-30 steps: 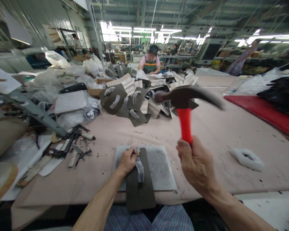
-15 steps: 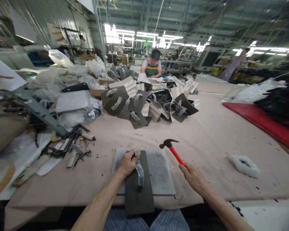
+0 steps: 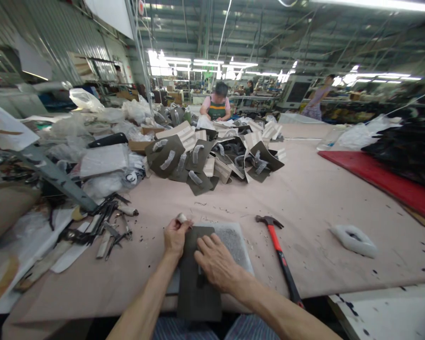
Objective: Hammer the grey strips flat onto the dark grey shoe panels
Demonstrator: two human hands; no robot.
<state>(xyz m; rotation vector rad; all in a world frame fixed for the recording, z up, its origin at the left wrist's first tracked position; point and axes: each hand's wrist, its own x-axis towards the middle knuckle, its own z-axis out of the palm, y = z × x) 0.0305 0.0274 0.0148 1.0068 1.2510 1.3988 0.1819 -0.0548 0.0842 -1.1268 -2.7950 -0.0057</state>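
My left hand (image 3: pixel 174 238) is closed in a pinch on a short metal punch-like cylinder (image 3: pixel 181 217), its round end showing above the fingers. Beside it lies a dark grey-green panel (image 3: pixel 198 300), partly on a pale, worn board (image 3: pixel 239 241), its near end overhanging the table's front edge. My right hand (image 3: pixel 217 259) rests on the panel, fingers curled over the spot of its plastic-wrapped handle, which they mostly hide. A claw hammer (image 3: pixel 274 236) with a red and black grip lies to the right, apart from both hands.
Ahead is a heap of similar panels with wrapped handles (image 3: pixel 194 156). Pliers and other tools (image 3: pixel 108 226) lie at left, near plastic bags (image 3: pixel 108 115). A white foam-like block (image 3: pixel 354 241) and a red board (image 3: pixel 361 174) are at right. A co-worker (image 3: pixel 216 106) sits beyond the heap.
My right hand has let go of the hammer, now lying on the table, and moved left onto the panel's handle. My left hand, still holding the cylinder, has shifted slightly left off the panel.
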